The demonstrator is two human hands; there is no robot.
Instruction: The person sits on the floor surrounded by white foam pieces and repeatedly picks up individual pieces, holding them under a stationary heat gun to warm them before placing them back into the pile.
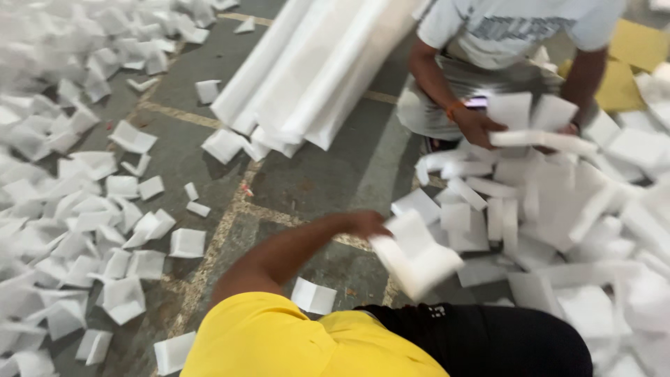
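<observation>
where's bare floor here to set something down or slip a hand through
Bare floor runs down the middle, between the long white sheets, the scattered white pieces at left and the person's outstretched arm. The heap of white pieces at right is crowded; a hand holds a stack at its edge.

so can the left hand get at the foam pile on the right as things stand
Probably yes: the left hand, gripping a foam stack, is right beside the foam pile, nothing between, though its grip is full.
</observation>
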